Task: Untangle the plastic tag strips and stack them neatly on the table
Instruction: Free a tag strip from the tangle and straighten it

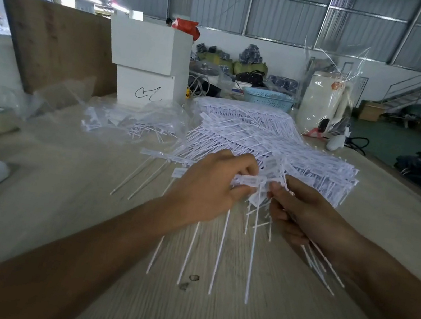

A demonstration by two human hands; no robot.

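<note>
Fingers of the left hand and right hand pinch one clump of tag strips, so pull slowly and keep tails straight.

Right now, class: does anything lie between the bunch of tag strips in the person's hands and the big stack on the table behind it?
Nothing visible does. The left hand and right hand both pinch the bunch of tag strips right at the near edge of the big stack. Only loose strips lie on the table, off to the left.
</note>
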